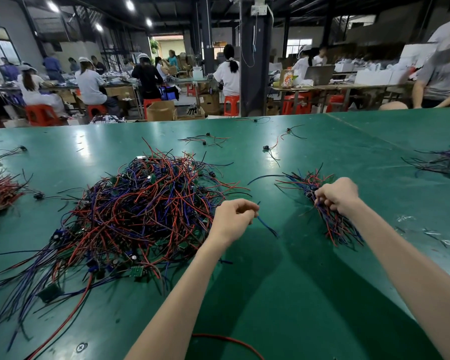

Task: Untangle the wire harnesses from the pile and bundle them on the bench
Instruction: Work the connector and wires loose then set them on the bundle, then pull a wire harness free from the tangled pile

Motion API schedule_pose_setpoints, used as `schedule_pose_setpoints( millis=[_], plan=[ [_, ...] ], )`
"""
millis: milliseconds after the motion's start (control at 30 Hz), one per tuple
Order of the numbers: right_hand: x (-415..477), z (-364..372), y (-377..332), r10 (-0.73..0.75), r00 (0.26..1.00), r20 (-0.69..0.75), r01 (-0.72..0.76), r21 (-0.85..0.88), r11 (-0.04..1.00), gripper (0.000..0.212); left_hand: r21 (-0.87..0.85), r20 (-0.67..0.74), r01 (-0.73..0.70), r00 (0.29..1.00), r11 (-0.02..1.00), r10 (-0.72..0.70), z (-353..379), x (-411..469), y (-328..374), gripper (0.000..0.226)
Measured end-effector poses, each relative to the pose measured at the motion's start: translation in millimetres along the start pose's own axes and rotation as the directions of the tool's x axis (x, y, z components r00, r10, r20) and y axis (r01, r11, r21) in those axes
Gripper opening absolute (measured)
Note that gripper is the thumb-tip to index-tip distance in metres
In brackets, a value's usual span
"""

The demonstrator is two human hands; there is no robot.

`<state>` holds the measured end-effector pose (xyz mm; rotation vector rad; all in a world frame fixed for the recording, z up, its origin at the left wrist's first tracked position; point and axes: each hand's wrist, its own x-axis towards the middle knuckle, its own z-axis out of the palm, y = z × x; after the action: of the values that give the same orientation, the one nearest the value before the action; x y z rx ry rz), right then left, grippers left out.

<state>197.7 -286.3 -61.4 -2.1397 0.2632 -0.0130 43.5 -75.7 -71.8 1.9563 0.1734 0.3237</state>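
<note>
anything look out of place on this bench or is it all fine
A few things. Loose harnesses lie scattered on the far bench, apart from the main pile and the bundle the right hand grips. A lone red wire loops at the near edge, and clear plastic scraps litter the right side.

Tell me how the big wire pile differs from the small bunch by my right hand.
The pile is much larger than the bunch. The pile's wires cross every way in a tangle; the bunch's run mostly one way. The right hand grips the bunch, not the pile. Both hold red, blue and black wires and lie on the green bench.
</note>
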Motion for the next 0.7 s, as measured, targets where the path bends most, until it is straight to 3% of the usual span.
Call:
schedule_pose_setpoints(
  millis=[100, 167, 300, 467, 567, 633, 700],
  plan=[
    [-7.9, 3.3, 2.0, -0.101, 0.99, -0.095, 0.075, -0.248, 0.966, 0.016, 0.408, 0.005, -0.096, 0.995, 0.908, 0.103, 1.4, -4.8, -6.0, 0.023],
    [-18.0, 5.9, 0.7, -0.205, 0.963, -0.177, 0.116, -0.416, 0.902, 0.019, 0.541, -0.008, -0.118, 0.989, 0.833, 0.145, -1.3, -7.0, -2.5, 0.026],
    [-42.4, 13.2, -0.8, -0.496, 0.839, -0.223, 0.289, -0.59, 0.754, 0.027, 0.572, -0.184, -0.133, 0.941, 0.81, 0.285, -21.9, -5.5, 18.1, 0.026],
    [-70.9, 35.5, -5.3, -0.698, 0.707, -0.115, 0.518, -0.587, 0.621, 0.022, 0.617, -0.448, 0.009, 0.826, 0.787, 0.341, -75.6, 15.3, 30.6, 0.025],
    [-84.7, 54.0, -4.5, -0.728, 0.685, -0.013, 0.591, -0.574, 0.567, 0.024, 0.708, -0.483, 0.188, 0.832, 0.68, 0.274, -112.1, 32.3, 25.3, 0.029],
    [-89.6, 63.8, 0.2, -0.733, 0.677, 0.065, 0.625, -0.577, 0.526, 0.024, 0.763, -0.49, 0.355, 0.863, 0.541, 0.125, -137.7, 40.8, 14.0, 0.025],
    [-91.7, 70.3, 4.6, -0.735, 0.669, 0.112, 0.652, -0.564, 0.507, 0.024, 0.751, -0.495, 0.457, 0.867, 0.476, -0.05, -156.5, 45.1, 1.4, 0.022]
  ],
)
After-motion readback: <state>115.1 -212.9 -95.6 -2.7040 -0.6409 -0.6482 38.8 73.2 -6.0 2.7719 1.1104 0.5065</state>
